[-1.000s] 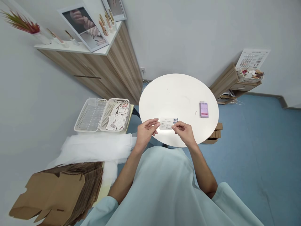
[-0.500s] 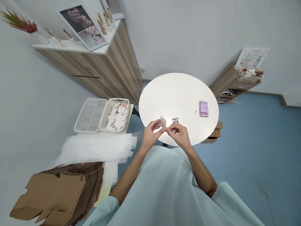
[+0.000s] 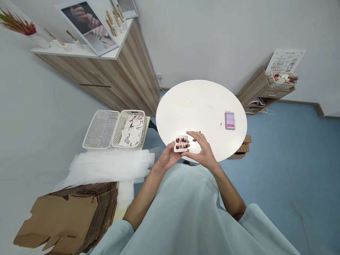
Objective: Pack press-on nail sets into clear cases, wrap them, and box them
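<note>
A small white card of press-on nails [image 3: 181, 143], with dark red and pale glossy nails in two rows, is held over the near edge of the round white table [image 3: 202, 102]. My left hand [image 3: 166, 158] grips it, thumb on the left edge and fingertips showing past the right edge. Beside it, my right hand [image 3: 204, 152] is open, fingers and thumb spread apart; its thumb tip is close to the card's lower right corner, and whether they touch I cannot tell. Small dark pieces [image 3: 199, 131] on the table are mostly hidden behind the right fingers.
A blurred purple packet [image 3: 230, 120] lies on the table's right side. To the left stand a basket of small cards [image 3: 130, 131], a basket of clear plastic pieces [image 3: 102, 129], white sheets [image 3: 108, 164] and stacked brown cardboard [image 3: 61, 219]. A wooden cabinet [image 3: 132, 71] rises behind.
Both hands held the card on edge; now it is tilted so its nails face me. My right hand has let go and spread its fingers, covering most of the small dark pieces.
</note>
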The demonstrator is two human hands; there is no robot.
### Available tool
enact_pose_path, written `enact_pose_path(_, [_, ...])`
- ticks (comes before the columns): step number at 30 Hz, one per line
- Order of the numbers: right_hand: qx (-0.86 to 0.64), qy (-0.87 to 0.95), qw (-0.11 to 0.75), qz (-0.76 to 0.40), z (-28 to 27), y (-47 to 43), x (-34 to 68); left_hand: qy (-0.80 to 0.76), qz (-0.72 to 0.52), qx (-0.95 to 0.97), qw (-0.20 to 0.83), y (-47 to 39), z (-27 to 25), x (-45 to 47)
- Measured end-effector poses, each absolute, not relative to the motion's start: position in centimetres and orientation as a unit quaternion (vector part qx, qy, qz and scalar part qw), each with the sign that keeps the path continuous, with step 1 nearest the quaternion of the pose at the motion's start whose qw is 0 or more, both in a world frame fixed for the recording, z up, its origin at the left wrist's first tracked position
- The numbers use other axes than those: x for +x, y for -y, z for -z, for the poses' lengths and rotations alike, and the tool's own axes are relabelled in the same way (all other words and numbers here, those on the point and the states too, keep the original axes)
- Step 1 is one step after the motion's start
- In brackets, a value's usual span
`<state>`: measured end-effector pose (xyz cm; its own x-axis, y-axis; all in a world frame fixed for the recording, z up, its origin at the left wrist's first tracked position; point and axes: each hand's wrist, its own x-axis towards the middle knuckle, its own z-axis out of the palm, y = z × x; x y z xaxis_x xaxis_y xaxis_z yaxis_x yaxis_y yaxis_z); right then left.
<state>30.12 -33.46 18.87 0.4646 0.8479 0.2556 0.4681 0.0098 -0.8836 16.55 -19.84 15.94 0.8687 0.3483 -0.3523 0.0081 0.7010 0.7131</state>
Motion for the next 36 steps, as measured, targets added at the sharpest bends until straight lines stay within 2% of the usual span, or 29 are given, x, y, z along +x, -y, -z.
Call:
enact_pose_path(8, [-0.683,0.519,0.483,-0.178,-17.2,33.0,29.8,-0.243,-0.071,0.396,0.883,20.2,-14.8,16.3])
enact_pose_path(13, [-0.699,0.526,0.449,-0.18,-13.3,31.6,30.4,-0.314,-0.097,0.431,0.84,19.1,-11.9,15.5])
enact_pose_path(19, [-0.715,0.534,0.382,-0.241,-5.0,28.6,30.9,-0.441,-0.151,0.578,0.67,16.6,-5.5,14.1])
enact_pose_path(25, [-0.75,0.526,0.285,-0.282,1.5,26.1,30.5,-0.471,-0.083,0.688,0.546,15.5,-1.5,13.9])
enact_pose_path(31, [-0.766,0.534,0.221,-0.284,4.6,25.6,30.2,-0.461,-0.068,0.705,0.535,16.5,-1.3,14.1])
enact_pose_path(36, [-0.778,0.523,0.225,-0.264,4.7,25.6,31.0,-0.455,-0.073,0.703,0.542,16.6,-2.0,14.6])
